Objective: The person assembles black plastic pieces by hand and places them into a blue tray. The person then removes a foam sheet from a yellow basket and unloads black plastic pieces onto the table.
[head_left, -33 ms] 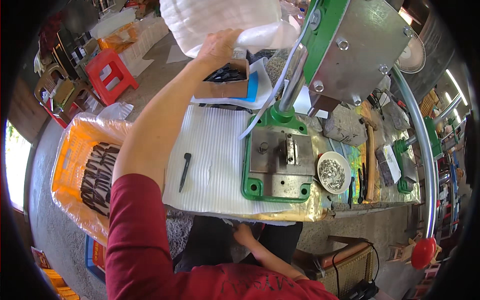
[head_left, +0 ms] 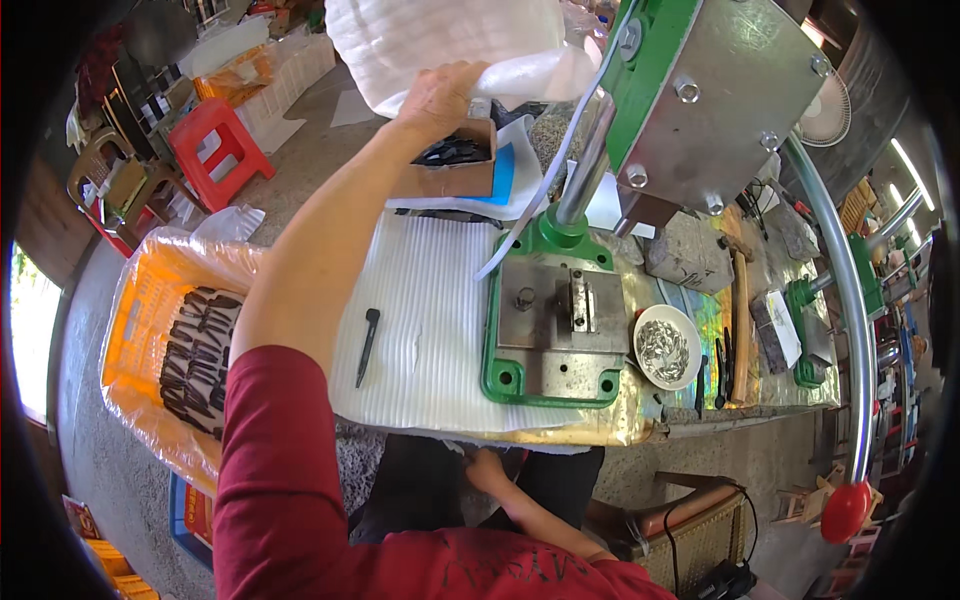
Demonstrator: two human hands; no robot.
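Note:
My left hand (head_left: 440, 95) reaches far forward over the bench, and its fingers grip the lower edge of a big white plastic bag (head_left: 440, 35). Just below that hand sits an open cardboard box (head_left: 455, 170) with black parts in it. My right hand (head_left: 485, 468) is low at my lap, by the front edge of the bench. It is partly hidden there, so I cannot make out its fingers. A single black pin-like part (head_left: 367, 345) lies on the white ribbed sheet (head_left: 430, 340) in front of me.
A green hand press (head_left: 550, 335) stands right of the sheet, its long lever ending in a red knob (head_left: 845, 510). A white bowl of small metal pieces (head_left: 668, 348) sits beside it. At my left is an orange crate (head_left: 140, 310) of black parts, with a red stool (head_left: 215, 145) beyond.

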